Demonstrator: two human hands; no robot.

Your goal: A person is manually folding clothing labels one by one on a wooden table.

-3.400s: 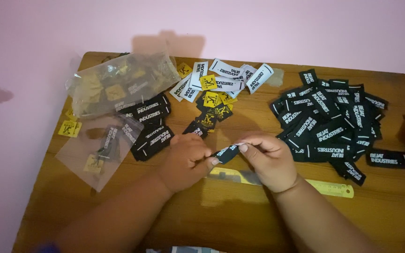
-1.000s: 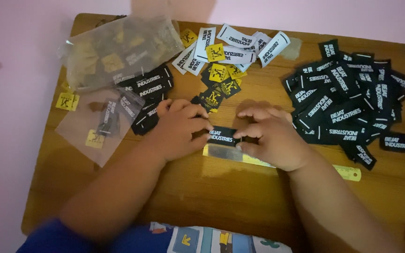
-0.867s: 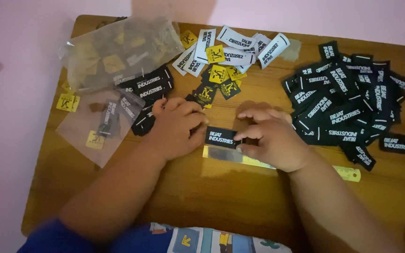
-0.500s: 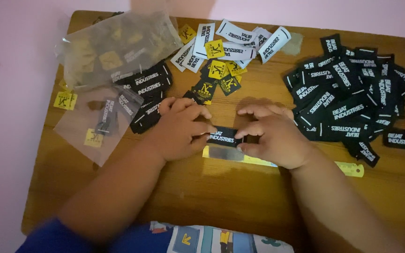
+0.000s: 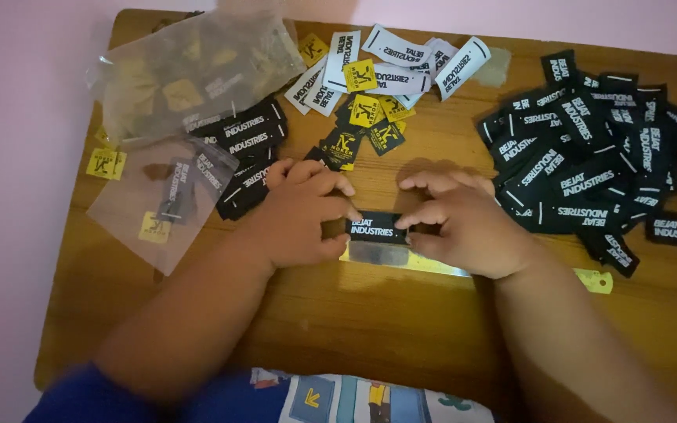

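A small black woven label with white lettering (image 5: pixel 376 227) lies stretched between my two hands at the middle of the wooden table (image 5: pixel 401 329). My left hand (image 5: pixel 299 215) pinches its left end between thumb and fingers. Its right end is pinched by my right hand (image 5: pixel 464 223). The label sits just above a yellow-green ruler (image 5: pixel 511 270) lying flat on the table, partly hidden under my right hand.
A big heap of black labels (image 5: pixel 589 164) lies at the right. White labels (image 5: pixel 401 66) and small yellow and black ones (image 5: pixel 366 117) lie at the back. Two clear plastic bags (image 5: pixel 190 66) (image 5: pixel 158 204) and more black labels (image 5: pixel 244 153) sit at the left.
My hands have kept hold of the black label and settled it lower, flat near the ruler. The view has drifted slightly; the piles have not moved.
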